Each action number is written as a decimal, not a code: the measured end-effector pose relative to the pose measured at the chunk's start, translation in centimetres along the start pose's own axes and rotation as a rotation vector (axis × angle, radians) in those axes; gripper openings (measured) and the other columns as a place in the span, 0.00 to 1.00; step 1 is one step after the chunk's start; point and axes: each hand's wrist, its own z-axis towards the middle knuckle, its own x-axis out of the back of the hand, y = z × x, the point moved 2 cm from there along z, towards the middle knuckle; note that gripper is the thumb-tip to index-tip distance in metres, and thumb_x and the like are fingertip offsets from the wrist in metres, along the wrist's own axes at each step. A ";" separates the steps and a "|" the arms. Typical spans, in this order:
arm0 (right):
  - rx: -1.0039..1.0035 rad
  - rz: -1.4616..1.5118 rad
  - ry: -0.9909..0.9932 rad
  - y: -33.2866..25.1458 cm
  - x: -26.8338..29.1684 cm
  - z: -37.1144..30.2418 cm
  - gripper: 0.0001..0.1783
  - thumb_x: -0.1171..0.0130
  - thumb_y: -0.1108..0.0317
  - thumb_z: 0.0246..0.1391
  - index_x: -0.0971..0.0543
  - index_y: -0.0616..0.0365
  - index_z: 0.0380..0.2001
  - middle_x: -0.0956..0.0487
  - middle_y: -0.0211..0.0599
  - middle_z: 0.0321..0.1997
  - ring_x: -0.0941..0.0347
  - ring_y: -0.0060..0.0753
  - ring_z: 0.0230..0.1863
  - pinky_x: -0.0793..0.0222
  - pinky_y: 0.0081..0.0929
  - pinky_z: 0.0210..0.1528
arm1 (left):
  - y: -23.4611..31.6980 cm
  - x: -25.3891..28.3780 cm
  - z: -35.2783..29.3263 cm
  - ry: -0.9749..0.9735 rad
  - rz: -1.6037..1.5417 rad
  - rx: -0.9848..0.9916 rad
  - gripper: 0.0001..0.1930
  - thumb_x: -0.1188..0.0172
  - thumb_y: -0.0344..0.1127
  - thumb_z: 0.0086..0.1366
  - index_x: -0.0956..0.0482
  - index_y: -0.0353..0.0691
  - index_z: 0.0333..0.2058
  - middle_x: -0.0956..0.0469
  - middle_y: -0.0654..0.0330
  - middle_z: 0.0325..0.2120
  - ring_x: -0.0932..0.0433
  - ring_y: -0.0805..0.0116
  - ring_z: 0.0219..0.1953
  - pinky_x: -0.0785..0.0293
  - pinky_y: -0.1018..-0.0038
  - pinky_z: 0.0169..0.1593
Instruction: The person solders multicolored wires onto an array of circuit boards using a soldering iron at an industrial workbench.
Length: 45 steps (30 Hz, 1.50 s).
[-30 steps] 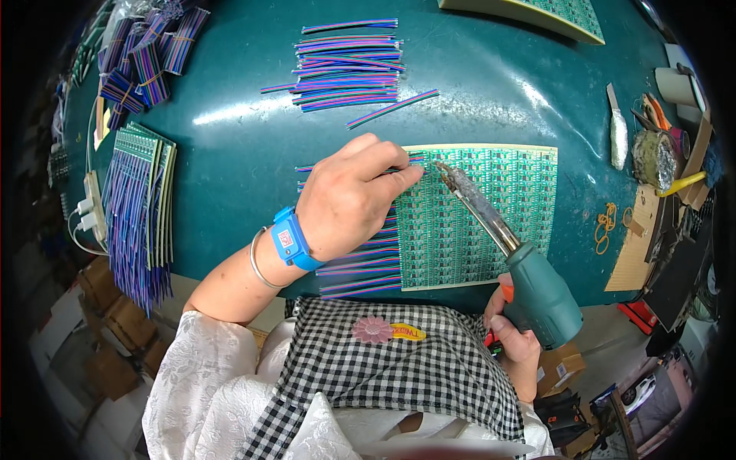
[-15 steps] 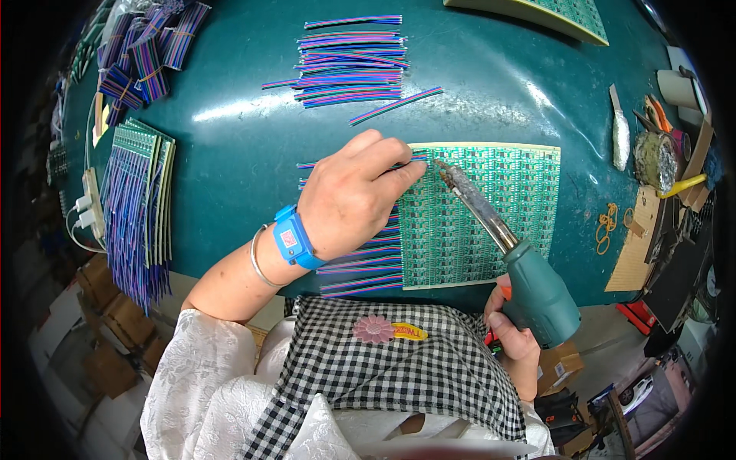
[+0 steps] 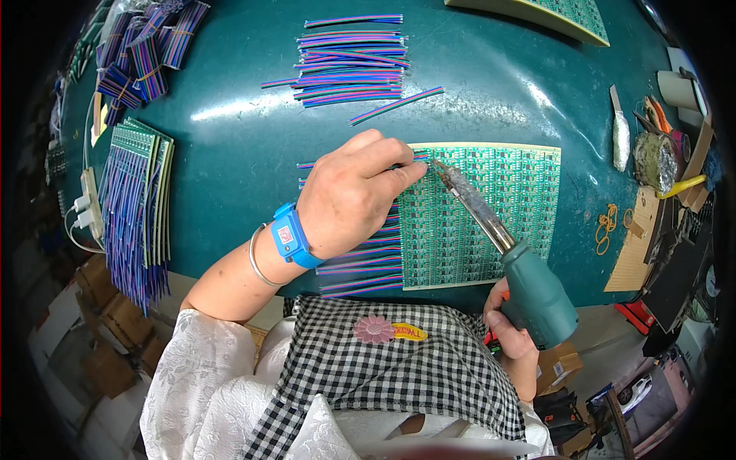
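The green table (image 3: 253, 130) fills most of my view, and toward the dark fisheye rim the clutter (image 3: 663, 157) gets hard for me to sort out. Near the table's front edge I see the circuit board panel (image 3: 460, 238) lying flat, its upper left partly behind the left hand (image 3: 353, 192). That hand's thumb and finger pinch a ribbon wire (image 3: 421, 158) there, most of it hidden from me. The right hand (image 3: 510, 337) is closed on the soldering iron (image 3: 540, 295), whose handle hides several fingers; its tip is just beside the wire, touching or not I cannot tell. Another panel (image 3: 552, 19) is cut off at the top
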 end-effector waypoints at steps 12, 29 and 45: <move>0.257 -0.367 -0.061 0.2 0.6 0.3 0.13 0.29 0.64 0.33 0.20 0.50 0.26 0.21 0.30 0.26 0.26 0.41 0.24 0.31 0.35 0.29 | 0.1 0.1 0.1 0.013 0.032 0.004 0.15 0.37 0.21 0.47 0.16 0.32 0.36 0.23 0.59 0.32 0.25 0.61 0.31 0.24 0.67 0.33; 0.073 0.131 -0.047 0.6 1.3 -0.2 0.15 0.30 0.71 0.36 0.18 0.59 0.32 0.22 0.32 0.26 0.27 0.30 0.26 0.32 0.29 0.29 | 0.2 0.2 0.0 -0.002 0.046 0.006 0.21 0.39 0.16 0.42 0.16 0.33 0.39 0.22 0.58 0.34 0.25 0.61 0.30 0.25 0.69 0.33; 0.069 -0.361 -0.016 0.2 1.0 -0.9 0.14 0.30 0.70 0.32 0.18 0.52 0.29 0.19 0.29 0.27 0.25 0.36 0.27 0.31 0.32 0.37 | 0.2 0.0 -0.1 -0.002 0.056 0.000 0.18 0.38 0.18 0.42 0.15 0.35 0.37 0.22 0.58 0.34 0.25 0.62 0.30 0.24 0.69 0.33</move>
